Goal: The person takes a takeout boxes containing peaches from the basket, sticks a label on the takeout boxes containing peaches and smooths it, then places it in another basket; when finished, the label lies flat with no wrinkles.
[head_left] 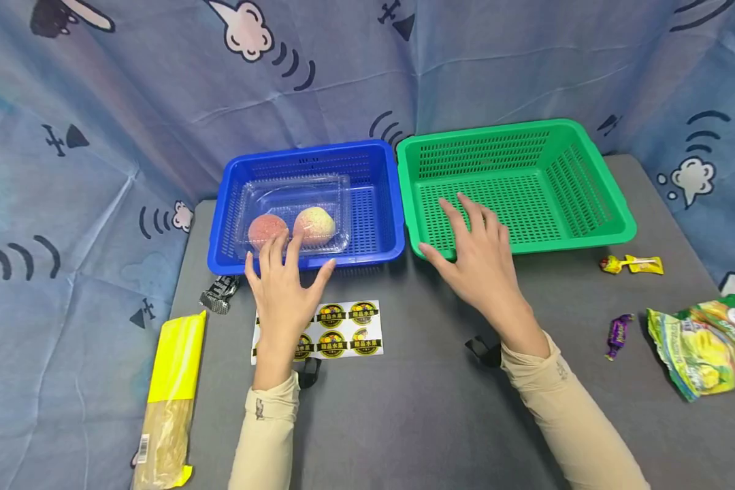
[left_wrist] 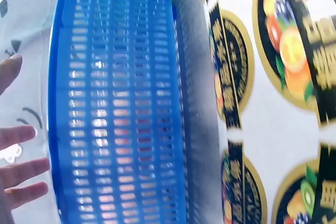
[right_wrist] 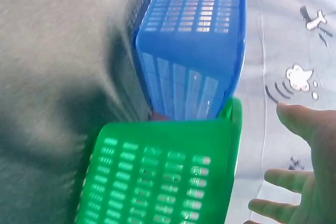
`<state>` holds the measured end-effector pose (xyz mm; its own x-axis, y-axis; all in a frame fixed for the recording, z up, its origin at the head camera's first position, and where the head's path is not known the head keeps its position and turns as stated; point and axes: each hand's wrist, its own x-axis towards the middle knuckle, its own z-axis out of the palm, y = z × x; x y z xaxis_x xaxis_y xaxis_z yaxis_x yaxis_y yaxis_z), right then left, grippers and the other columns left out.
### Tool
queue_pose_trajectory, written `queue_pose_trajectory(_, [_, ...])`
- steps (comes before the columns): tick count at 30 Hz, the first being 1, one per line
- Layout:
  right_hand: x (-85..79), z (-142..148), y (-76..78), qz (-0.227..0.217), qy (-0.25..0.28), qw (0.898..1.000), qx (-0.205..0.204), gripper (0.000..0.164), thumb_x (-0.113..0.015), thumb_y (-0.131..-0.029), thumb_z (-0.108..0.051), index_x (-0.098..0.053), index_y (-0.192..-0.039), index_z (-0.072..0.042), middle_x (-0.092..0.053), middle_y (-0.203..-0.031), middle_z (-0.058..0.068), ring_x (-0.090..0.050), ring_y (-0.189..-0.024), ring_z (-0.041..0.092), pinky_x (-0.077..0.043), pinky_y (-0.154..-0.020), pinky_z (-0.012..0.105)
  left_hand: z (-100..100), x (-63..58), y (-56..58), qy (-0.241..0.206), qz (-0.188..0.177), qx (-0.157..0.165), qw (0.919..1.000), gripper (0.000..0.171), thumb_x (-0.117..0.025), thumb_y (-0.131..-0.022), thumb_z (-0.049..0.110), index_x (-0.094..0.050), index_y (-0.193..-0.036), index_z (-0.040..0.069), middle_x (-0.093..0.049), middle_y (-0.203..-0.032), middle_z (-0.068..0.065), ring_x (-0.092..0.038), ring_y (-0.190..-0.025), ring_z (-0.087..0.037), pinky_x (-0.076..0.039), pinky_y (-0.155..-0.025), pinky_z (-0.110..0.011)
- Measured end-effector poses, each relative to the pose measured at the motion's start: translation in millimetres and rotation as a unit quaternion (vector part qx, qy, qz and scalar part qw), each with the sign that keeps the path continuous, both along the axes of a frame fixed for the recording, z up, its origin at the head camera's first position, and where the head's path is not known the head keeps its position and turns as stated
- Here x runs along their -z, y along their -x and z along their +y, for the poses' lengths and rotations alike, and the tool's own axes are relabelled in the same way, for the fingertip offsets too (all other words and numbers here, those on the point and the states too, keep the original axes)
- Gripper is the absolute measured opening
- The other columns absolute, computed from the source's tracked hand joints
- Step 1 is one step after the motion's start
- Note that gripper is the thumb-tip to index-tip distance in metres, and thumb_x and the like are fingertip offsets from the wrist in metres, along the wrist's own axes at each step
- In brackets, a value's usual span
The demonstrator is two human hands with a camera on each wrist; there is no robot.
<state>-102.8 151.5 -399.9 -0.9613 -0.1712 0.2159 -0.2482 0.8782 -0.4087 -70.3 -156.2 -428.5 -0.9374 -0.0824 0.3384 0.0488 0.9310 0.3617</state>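
A blue basket [head_left: 309, 263] holds a clear plastic box [head_left: 269, 192] with two round fruits that look like peaches, one pink [head_left: 266, 227] and one pale yellow-pink [head_left: 314, 225], inside it or beneath its plastic. My left hand [head_left: 280, 289], fingers spread, hovers over the front rim of that basket; whether its fingertips touch the box cannot be told. To the right stands a green basket [head_left: 527, 243] with nothing seen inside. Above its front left rim is my right hand [head_left: 479, 257], spread and holding nothing. Both wrist views show the baskets' slotted outer walls beside the fingers.
A sheet of round fruit stickers [head_left: 349, 330] lies under the left forearm. Left of it are a black wrapper [head_left: 219, 293] and a long yellow packet [head_left: 173, 401]. At the right lie a yellow-wrapped lollipop [head_left: 631, 265], a purple candy [head_left: 618, 336] and a green-yellow bag [head_left: 704, 347].
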Motion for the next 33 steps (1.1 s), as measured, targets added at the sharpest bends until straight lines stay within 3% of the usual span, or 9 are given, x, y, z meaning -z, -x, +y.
queue_pose_trajectory(5, [-4.0, -16, 11.7, 0.028, 0.010, 0.999, -0.018, 0.076, -0.073, -0.098, -0.048, -0.047, -0.157, -0.010, -0.045, -0.158, 0.024, -0.044, -0.138, 0.048, -0.041, -0.103, 0.063, -11, 2.8, -0.4, -0.023, 0.038, -0.027, 0.9986, 0.070, -0.064, -0.097, 0.066, -0.062, -0.143, 0.013, -0.065, -0.140, -0.015, -0.048, -0.139, -0.038, -0.021, -0.116, -0.072])
queue_pose_trajectory(10, [-11.7, -37, 23.7, 0.013, 0.023, 0.999, -0.035, 0.072, -0.072, -0.099, -0.047, -0.050, -0.154, -0.007, -0.051, -0.152, 0.023, -0.046, -0.133, 0.045, -0.043, -0.105, 0.060, -19, 4.9, -2.3, -0.049, 0.067, -0.039, 0.9958, 0.062, -0.069, -0.097, 0.058, -0.067, -0.134, 0.008, -0.070, -0.130, -0.017, -0.051, -0.125, -0.043, -0.032, -0.102, -0.061])
queue_pose_trajectory(13, [-14.6, -50, 31.4, -0.001, 0.039, 0.998, -0.049, 0.071, -0.071, -0.099, -0.048, -0.050, -0.154, -0.007, -0.053, -0.150, 0.022, -0.047, -0.133, 0.043, -0.044, -0.106, 0.058, -21, 5.9, -3.5, -0.067, 0.069, -0.037, 0.9947, 0.057, -0.071, -0.099, 0.053, -0.068, -0.133, 0.008, -0.071, -0.130, -0.016, -0.052, -0.122, -0.042, -0.036, -0.101, -0.057])
queue_pose_trajectory(18, [-14.9, -71, 43.0, -0.039, 0.079, 0.994, -0.066, 0.070, -0.072, -0.098, -0.048, -0.051, -0.155, -0.012, -0.055, -0.147, 0.019, -0.048, -0.135, 0.039, -0.045, -0.107, 0.055, -23, 9.2, -4.0, -0.108, 0.043, -0.016, 0.9930, 0.051, -0.075, -0.098, 0.045, -0.069, -0.132, 0.007, -0.073, -0.125, -0.014, -0.055, -0.119, -0.039, -0.037, -0.104, -0.055])
queue_pose_trajectory(28, [-9.7, -110, 58.5, -0.143, 0.187, 0.966, -0.110, 0.073, -0.072, -0.100, -0.042, -0.042, -0.162, -0.017, -0.046, -0.159, 0.015, -0.044, -0.149, 0.033, -0.043, -0.118, 0.056, -32, 18.6, -1.7, -0.175, 0.043, 0.020, 0.9835, 0.033, -0.084, -0.092, 0.031, -0.078, -0.119, 0.012, -0.078, -0.119, -0.012, -0.058, -0.116, -0.035, -0.034, -0.098, -0.055])
queue_pose_trajectory(33, [-0.3, -125, 67.0, -0.192, 0.207, 0.953, -0.111, 0.079, -0.070, -0.101, -0.039, -0.031, -0.168, -0.020, -0.029, -0.172, 0.015, -0.027, -0.160, 0.037, -0.032, -0.126, 0.061, -32, 22.2, -1.1, -0.210, 0.060, 0.024, 0.9756, 0.026, -0.086, -0.089, 0.025, -0.081, -0.111, 0.010, -0.078, -0.114, -0.013, -0.058, -0.118, -0.037, -0.032, -0.100, -0.057])
